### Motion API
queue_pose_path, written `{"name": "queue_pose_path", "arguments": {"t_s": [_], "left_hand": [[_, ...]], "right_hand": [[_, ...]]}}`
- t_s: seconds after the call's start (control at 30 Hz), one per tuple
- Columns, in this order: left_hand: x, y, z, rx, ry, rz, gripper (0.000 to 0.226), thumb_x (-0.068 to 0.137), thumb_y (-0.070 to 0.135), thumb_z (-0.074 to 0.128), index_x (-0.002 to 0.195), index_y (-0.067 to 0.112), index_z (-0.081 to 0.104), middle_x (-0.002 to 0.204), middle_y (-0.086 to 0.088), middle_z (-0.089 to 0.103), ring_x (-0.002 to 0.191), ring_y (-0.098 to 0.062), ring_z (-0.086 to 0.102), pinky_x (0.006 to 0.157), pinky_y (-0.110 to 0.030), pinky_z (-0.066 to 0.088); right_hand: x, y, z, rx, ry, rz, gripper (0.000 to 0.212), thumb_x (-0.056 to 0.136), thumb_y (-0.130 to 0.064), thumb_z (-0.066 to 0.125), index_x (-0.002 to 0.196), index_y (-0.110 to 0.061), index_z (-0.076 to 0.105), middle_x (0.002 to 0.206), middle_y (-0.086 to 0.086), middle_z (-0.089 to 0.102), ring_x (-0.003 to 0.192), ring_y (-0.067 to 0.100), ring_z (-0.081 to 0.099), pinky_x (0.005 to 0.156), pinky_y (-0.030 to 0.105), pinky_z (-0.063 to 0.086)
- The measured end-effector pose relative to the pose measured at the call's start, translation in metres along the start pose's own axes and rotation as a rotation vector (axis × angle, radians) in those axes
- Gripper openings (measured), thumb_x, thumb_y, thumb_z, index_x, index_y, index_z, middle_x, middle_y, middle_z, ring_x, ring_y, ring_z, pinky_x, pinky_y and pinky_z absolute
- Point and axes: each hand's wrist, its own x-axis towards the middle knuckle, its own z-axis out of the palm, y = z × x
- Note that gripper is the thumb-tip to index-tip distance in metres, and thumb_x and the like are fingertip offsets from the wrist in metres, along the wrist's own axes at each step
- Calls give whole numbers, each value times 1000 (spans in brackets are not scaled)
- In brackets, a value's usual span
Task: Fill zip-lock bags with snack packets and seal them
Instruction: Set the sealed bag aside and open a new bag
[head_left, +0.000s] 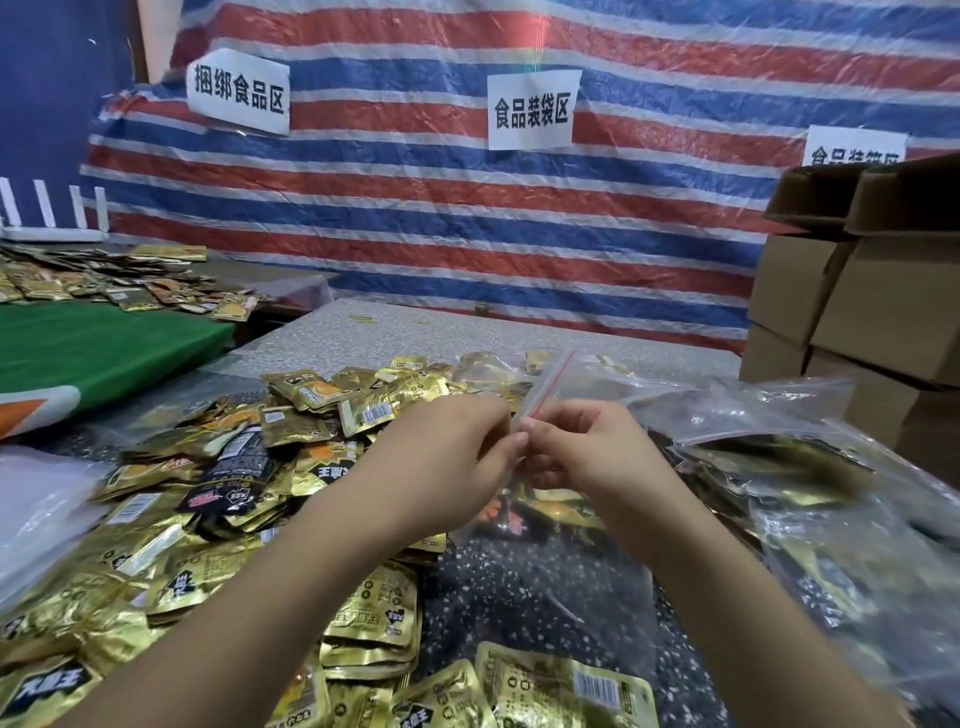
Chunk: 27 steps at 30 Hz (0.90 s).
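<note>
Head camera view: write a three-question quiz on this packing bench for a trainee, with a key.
1. True or false: both the left hand and the right hand pinch the zip-lock bag at its red-lined top.
2. On which side of the hands does the pile of loose snack packets lie? A) left B) right
3. What stands stacked at the far right?

Key: 1 true. 2 A. 3 cardboard boxes.
</note>
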Motion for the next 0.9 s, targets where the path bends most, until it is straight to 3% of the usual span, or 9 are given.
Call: {"name": "queue_pose_path", "arguments": {"t_s": [0.1, 0.2, 0.33, 0.47, 0.6, 0.7, 0.8, 0.9], "left_hand": [[-2, 1, -2, 55, -52, 36, 32, 96, 42, 55, 70, 40, 36, 70, 18, 47, 66, -1, 45, 54, -24, 31], [-1, 1, -2, 46, -42, 55, 35, 96, 37, 54, 68, 43, 34, 68, 20, 44, 65, -2, 45, 56, -27, 33], [0, -4, 1, -9, -66, 37, 24, 97, 32, 53, 74, 32, 49, 68, 15, 49, 63, -4, 46, 55, -28, 35], [3, -7, 0, -266, -76, -22, 20, 98, 26, 55, 84, 18, 68, 67, 11, 58, 56, -2, 47, 53, -23, 35], [6, -7, -3, -405, -60, -81, 26, 98, 30, 56, 78, 19, 70, 58, 9, 57, 48, 0, 44, 46, -16, 34], [9, -15, -8, -428, 49, -211, 28, 97, 26, 56, 74, 14, 67, 61, -4, 63, 46, -5, 46, 41, -18, 37], [11, -28, -16, -386, 261, -334, 29, 93, 22, 56, 67, 11, 65, 49, 6, 54, 39, -2, 40, 39, -18, 34], [12, -32, -19, -301, 282, -346, 28, 91, 26, 57, 66, 16, 64, 54, 3, 58, 44, -6, 45, 46, -23, 37]], "right_hand": [[-2, -2, 1, -9, -19, -7, 14, 95, -12, 65, 86, -4, 74, 74, 9, 73, 63, 12, 66, 63, 28, 52], [-2, -1, 1, -47, -39, -25, 14, 95, -11, 65, 86, -4, 74, 73, 8, 73, 63, 12, 66, 62, 26, 51], [-2, -1, 1, -124, -47, -66, 15, 95, -12, 66, 83, -6, 73, 70, 5, 73, 61, 9, 67, 58, 21, 52], [-2, -4, -2, -105, -34, -78, 18, 94, -18, 67, 84, -3, 71, 69, 6, 71, 60, 11, 65, 56, 21, 51], [-2, -9, -5, -191, -9, -85, 20, 94, -22, 67, 82, -6, 69, 65, 2, 70, 58, 12, 66, 55, 23, 52], [-2, -13, -15, -212, 50, -51, 23, 96, -18, 64, 77, -7, 64, 58, 0, 66, 56, 13, 64, 53, 22, 50], [1, -15, -29, -275, 176, -38, 22, 95, -12, 58, 76, -1, 61, 56, 3, 61, 52, 12, 62, 50, 24, 45], [4, -14, -31, -357, 247, -35, 23, 92, -14, 53, 76, 2, 59, 57, 10, 57, 46, 11, 60, 51, 29, 41]]}}
